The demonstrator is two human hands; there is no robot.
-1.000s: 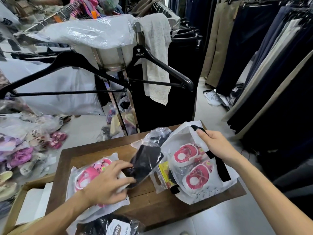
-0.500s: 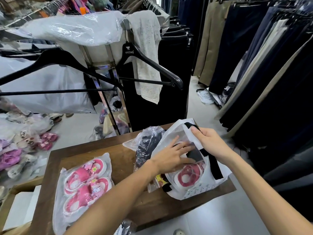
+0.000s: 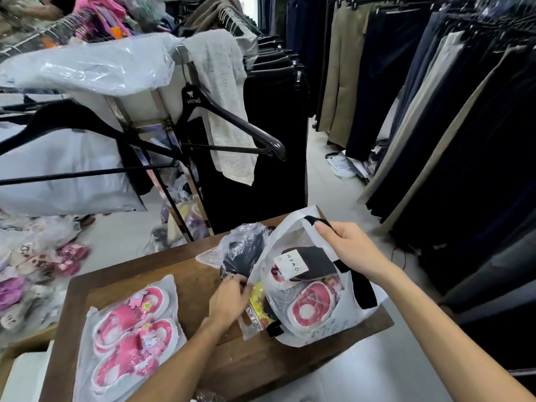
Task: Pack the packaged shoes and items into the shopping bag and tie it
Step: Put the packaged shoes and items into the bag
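Now | shopping bag between hands | right hand grips rim

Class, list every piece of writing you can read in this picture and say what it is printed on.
"OWEN": white card label on the black packaged item in the white shopping bag.
"ARISTINO": black plastic hanger, small, only roughly legible.
Printed paper on the floor: too blurred to read.

Two bare forearms, left hand, right hand, no sleeves, rings or watch visible
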